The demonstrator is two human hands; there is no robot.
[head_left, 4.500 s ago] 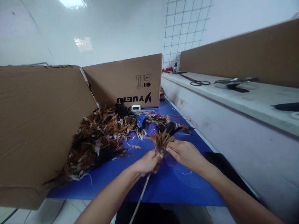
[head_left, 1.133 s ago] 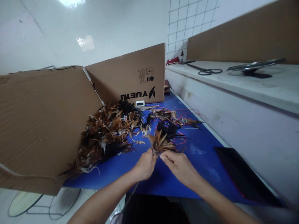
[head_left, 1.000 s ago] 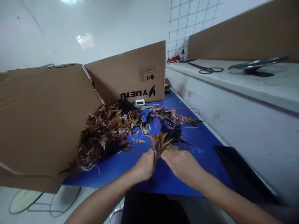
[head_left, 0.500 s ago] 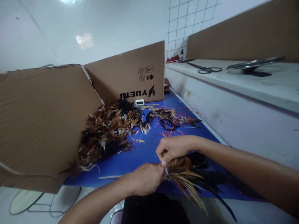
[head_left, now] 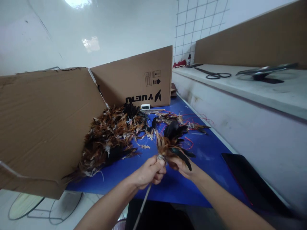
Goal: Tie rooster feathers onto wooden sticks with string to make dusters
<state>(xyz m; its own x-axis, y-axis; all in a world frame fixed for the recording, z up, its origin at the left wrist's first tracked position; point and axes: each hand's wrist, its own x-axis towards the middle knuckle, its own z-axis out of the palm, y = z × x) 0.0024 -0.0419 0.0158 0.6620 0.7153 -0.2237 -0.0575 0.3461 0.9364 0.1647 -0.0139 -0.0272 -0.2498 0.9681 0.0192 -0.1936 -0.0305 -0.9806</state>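
Note:
My left hand [head_left: 153, 172] is closed round the thin stick [head_left: 145, 201] of a feather duster, just below its binding. Brown and black feathers [head_left: 165, 145] fan out from the top of the stick, with a pale wrapping at their base. On the other side of that base, my right hand [head_left: 179, 166] is curled against the feathers. Its fingertips are partly hidden by the dark plumes hanging over it. To the left, a large heap of loose brown and black feathers [head_left: 110, 134] lies on the blue table mat [head_left: 129, 175].
Cardboard panels [head_left: 144, 76] stand behind and left of the heap. A small white display [head_left: 145, 106], thin sticks and red strings [head_left: 190, 143] lie farther back. A black pad [head_left: 254, 182] rests at the right. Scissors [head_left: 217, 75] and a tilted device [head_left: 266, 70] sit on the ledge.
The feather duster has swung from pointing right to upright, feathers away from me and stick toward me. My right hand has moved down and right, uncovering the black pad.

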